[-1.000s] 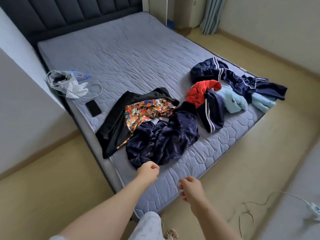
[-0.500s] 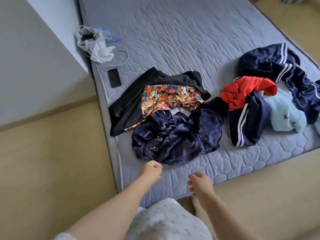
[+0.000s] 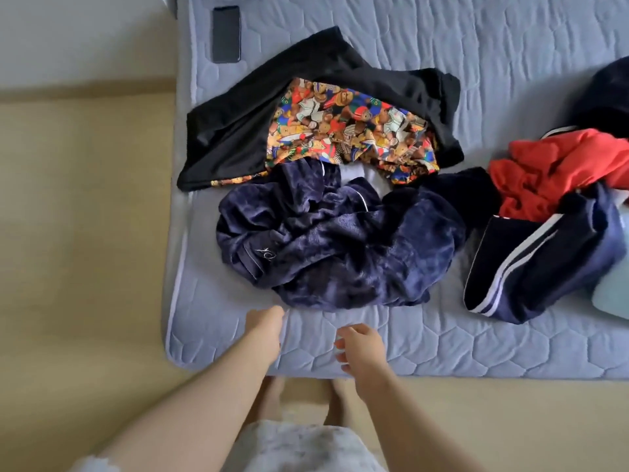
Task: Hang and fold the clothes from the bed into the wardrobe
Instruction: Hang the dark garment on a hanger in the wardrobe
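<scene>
The left hand's (image 3: 265, 323) fingers are turned away from the camera, so I cannot tell whether they pinch the fleece (image 3: 340, 247) or only reach its near hem; the knuckles sit right at that edge. The right hand (image 3: 360, 342), just beside it, hangs over the mattress (image 3: 442, 342) with fingers loosely curled round nothing.

Beyond the fleece lie a bear-print cloth (image 3: 350, 127) and a black garment (image 3: 238, 131) partly under it. Off to the right of the hands are a striped navy garment (image 3: 544, 267) and a red one (image 3: 551, 168), both cut by the frame edge. A phone (image 3: 226, 34) lies far beyond the left hand.

Since half a second ago the view has tilted down and closed in, the white bag has left the frame, and the clothes lie unmoved.
</scene>
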Demonstrator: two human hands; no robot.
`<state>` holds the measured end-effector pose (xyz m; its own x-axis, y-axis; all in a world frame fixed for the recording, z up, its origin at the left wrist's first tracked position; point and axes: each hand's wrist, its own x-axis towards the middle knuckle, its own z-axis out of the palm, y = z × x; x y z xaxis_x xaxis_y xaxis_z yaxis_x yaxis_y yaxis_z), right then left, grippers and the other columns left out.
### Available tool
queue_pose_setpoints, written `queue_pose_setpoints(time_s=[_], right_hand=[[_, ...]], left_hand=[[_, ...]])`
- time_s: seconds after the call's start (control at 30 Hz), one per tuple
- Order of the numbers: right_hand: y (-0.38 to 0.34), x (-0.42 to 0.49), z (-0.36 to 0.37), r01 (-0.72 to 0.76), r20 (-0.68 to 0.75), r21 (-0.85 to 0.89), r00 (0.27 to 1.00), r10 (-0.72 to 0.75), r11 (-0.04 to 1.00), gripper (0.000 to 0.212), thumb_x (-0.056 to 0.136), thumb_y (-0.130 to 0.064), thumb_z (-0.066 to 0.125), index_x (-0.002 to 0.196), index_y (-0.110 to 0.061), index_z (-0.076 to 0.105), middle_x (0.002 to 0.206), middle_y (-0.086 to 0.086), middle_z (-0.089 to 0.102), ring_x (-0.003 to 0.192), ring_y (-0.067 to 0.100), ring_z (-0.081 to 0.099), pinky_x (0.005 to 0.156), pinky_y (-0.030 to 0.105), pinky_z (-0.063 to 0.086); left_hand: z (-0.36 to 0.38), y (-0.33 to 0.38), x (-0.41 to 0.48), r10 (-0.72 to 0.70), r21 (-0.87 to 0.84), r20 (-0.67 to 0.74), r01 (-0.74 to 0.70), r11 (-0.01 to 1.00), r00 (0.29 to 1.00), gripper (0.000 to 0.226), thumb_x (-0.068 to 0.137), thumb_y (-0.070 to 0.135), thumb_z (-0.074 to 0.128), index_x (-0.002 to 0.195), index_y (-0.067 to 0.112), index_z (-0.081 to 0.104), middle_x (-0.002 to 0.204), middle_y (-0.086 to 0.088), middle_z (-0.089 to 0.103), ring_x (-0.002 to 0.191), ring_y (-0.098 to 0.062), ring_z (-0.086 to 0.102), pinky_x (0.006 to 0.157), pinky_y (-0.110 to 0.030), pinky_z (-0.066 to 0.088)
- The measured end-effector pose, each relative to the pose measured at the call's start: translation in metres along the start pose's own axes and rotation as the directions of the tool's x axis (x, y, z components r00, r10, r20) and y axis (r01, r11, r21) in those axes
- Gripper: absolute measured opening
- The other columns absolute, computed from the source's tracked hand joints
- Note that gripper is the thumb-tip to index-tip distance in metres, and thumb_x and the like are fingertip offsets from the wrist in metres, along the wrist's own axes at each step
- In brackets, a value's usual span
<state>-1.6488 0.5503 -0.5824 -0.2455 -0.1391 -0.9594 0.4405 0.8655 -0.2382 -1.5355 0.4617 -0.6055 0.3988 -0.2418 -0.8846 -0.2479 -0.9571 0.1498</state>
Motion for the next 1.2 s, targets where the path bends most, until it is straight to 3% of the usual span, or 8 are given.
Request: queue_pose_setpoints(time_s=[0.1, 0.23, 0.4, 0.57, 0.87, 0.97, 1.1, 1.2], right_hand=[[0.009, 0.019, -0.011, -0.043, -0.023, -0.033, 0.999, 0.042, 0.999, 0.018, 0.092, -0.010, 0.042, 0.076, -0.013, 0.048, 0.071, 0.003, 0.052, 0.056, 0.016, 0.043, 0.054, 0.024, 0.035], [0.020, 0.030, -0.016, -0.086, -0.043, -0.022, 0.995, 0.085, 0.996, 0.015, 0.092, -0.011, 0.044, 0.081, -0.015, 0.052, 0.073, 0.002, 0.055, 0.057, 0.016, 0.047, 0.055, 0.023, 0.036], [0.024, 0.019, -0.015, -0.099, -0.047, 0.017, 0.994, 0.099, 0.995, 0.012, 0.093, -0.010, 0.044, 0.087, -0.011, 0.055, 0.074, 0.003, 0.057, 0.058, 0.015, 0.048, 0.053, 0.023, 0.037], [0.003, -0.022, -0.007, 0.059, -0.041, -0.022, 0.997, -0.060, 0.998, 0.012, 0.093, -0.013, 0.043, 0.093, -0.013, 0.055, 0.077, 0.002, 0.056, 0.060, 0.015, 0.047, 0.054, 0.023, 0.038], [-0.058, -0.130, 0.013, 0.358, -0.011, -0.081, 0.933, -0.360, 0.930, 0.018, 0.089, -0.008, 0.039, 0.078, -0.014, 0.053, 0.071, 0.002, 0.057, 0.058, 0.018, 0.045, 0.053, 0.026, 0.036], [-0.074, -0.164, 0.014, 0.441, -0.005, -0.088, 0.896, -0.443, 0.893, 0.020, 0.089, -0.008, 0.039, 0.078, -0.015, 0.053, 0.070, 0.002, 0.056, 0.054, 0.015, 0.044, 0.050, 0.025, 0.035], [-0.102, -0.203, 0.015, 0.562, 0.000, -0.023, 0.827, -0.562, 0.827, 0.020, 0.089, -0.007, 0.041, 0.078, -0.015, 0.055, 0.069, 0.003, 0.055, 0.052, 0.015, 0.042, 0.047, 0.024, 0.033], [-0.121, -0.227, 0.022, 0.631, 0.011, 0.026, 0.775, -0.631, 0.775, 0.019, 0.090, -0.007, 0.039, 0.076, -0.014, 0.051, 0.070, 0.004, 0.053, 0.054, 0.016, 0.038, 0.048, 0.024, 0.031]], left_hand=[[0.024, 0.000, 0.010, -0.108, -0.180, 0.123, 0.129, 0.975, 0.987, 0.025, 0.087, 0.020, 0.057, 0.108, 0.008, 0.051, 0.099, -0.007, 0.044, 0.097, -0.027, 0.042, 0.079, -0.035, 0.037], [0.045, 0.001, 0.024, -0.098, -0.398, 0.381, 0.259, 0.880, 0.919, 0.038, 0.089, 0.030, 0.058, 0.122, 0.015, 0.047, 0.135, -0.006, 0.041, 0.131, -0.024, 0.038, 0.104, -0.044, 0.031], [0.038, 0.006, 0.028, 0.020, -0.533, 0.448, 0.249, 0.809, 0.894, 0.029, 0.096, 0.020, 0.050, 0.124, 0.013, 0.052, 0.133, -0.005, 0.055, 0.115, -0.021, 0.054, 0.095, -0.033, 0.041], [-0.008, 0.019, -0.003, 0.186, -0.436, 0.346, -0.018, 0.900, 0.920, 0.026, 0.095, 0.013, 0.050, 0.121, 0.012, 0.055, 0.109, -0.011, 0.064, 0.083, -0.023, 0.064, 0.060, -0.033, 0.053], [-0.101, 0.049, -0.088, 0.528, -0.361, 0.220, -0.434, 0.825, 0.820, 0.019, 0.094, 0.013, 0.051, 0.111, 0.012, 0.058, 0.101, -0.011, 0.066, 0.087, -0.027, 0.064, 0.067, -0.033, 0.051], [-0.120, 0.066, -0.125, 0.626, -0.324, 0.227, -0.548, 0.771, 0.746, 0.015, 0.094, 0.013, 0.052, 0.104, 0.013, 0.063, 0.100, -0.013, 0.067, 0.092, -0.029, 0.064, 0.082, -0.041, 0.051], [-0.149, 0.104, -0.183, 0.758, -0.336, 0.219, -0.682, 0.650, 0.614, 0.019, 0.091, 0.010, 0.056, 0.076, 0.013, 0.066, 0.074, -0.009, 0.065, 0.073, -0.025, 0.061, 0.068, -0.032, 0.047], [-0.178, 0.131, -0.227, 0.846, -0.318, 0.184, -0.784, 0.533, 0.501, 0.017, 0.089, 0.012, 0.058, 0.074, 0.015, 0.065, 0.073, -0.007, 0.065, 0.073, -0.023, 0.061, 0.071, -0.031, 0.047]])
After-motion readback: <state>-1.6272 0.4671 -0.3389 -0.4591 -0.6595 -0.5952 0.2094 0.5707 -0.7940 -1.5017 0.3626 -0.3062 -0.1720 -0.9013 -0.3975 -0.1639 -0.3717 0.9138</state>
